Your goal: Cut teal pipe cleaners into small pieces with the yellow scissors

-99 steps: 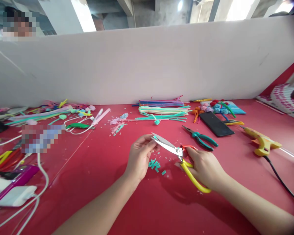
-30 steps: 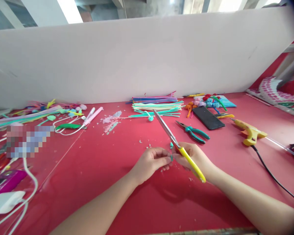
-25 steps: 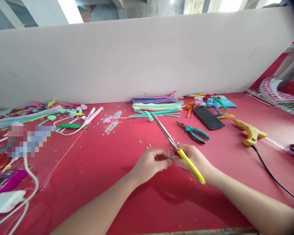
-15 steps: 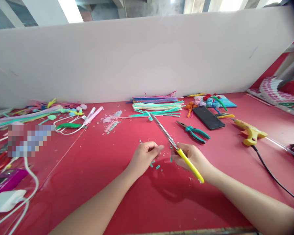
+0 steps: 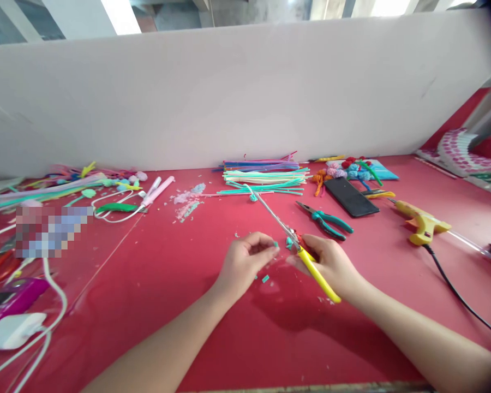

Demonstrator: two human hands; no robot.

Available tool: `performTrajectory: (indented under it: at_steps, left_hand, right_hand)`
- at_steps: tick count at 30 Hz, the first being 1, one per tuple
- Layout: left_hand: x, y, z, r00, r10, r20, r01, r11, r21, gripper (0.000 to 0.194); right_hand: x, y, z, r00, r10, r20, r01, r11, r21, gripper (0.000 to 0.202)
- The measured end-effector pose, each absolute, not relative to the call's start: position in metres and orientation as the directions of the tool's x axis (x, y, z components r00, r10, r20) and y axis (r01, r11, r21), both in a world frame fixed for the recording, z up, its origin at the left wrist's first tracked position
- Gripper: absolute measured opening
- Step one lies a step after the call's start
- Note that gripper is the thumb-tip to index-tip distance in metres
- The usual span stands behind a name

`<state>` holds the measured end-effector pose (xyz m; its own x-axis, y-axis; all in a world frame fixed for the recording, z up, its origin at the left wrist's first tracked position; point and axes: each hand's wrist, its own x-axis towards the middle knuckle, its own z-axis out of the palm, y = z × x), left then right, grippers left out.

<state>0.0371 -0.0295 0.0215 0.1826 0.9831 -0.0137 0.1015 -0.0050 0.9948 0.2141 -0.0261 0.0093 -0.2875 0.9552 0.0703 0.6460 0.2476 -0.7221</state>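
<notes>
My left hand (image 5: 245, 259) is closed in a pinch, with a small teal pipe cleaner piece (image 5: 276, 245) showing at the fingertips. To its right, my right hand (image 5: 327, 256) grips scissors with yellow handles (image 5: 319, 281); their blades (image 5: 272, 213) point away and to the left. Beside the scissors' pivot, at the right fingertips, are a small teal bit (image 5: 289, 243) and something red; how they are held is unclear. A cut teal piece (image 5: 265, 279) lies on the red table (image 5: 213, 349) below my hands.
Bundled pipe cleaners (image 5: 265, 176) lie at the back. Teal-handled pliers (image 5: 325, 221), a black phone (image 5: 351, 196) and a yellow glue gun (image 5: 423, 221) with its cord are on the right. On the left are white cables (image 5: 57, 289), a pink hair iron (image 5: 159, 191) and fuzzy scraps (image 5: 187, 202).
A small teal piece now shows at my left fingertips. Red and teal bits have come into view by my right fingers; the scissors are turned slightly.
</notes>
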Motion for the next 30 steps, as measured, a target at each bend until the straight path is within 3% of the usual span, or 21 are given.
performTrajectory:
  at_steps: [6,10,30]
  left_hand:
    - [0.026,-0.020,0.027,-0.028,0.994,0.105,-0.221,-0.109,0.969,0.009]
    - [0.024,-0.019,0.027,-0.045,0.993,0.112,-0.309,-0.121,0.943,0.009]
    - [0.021,-0.018,0.028,-0.076,0.992,0.098,-0.350,-0.118,0.929,0.012]
  right_hand:
    - [0.217,-0.025,0.010,-0.301,0.934,0.192,0.851,0.354,-0.388,0.027]
    - [0.217,-0.024,0.006,-0.341,0.917,0.209,0.884,0.388,-0.260,0.031]
    - [0.218,-0.025,0.001,-0.374,0.897,0.238,0.879,0.424,-0.218,0.039]
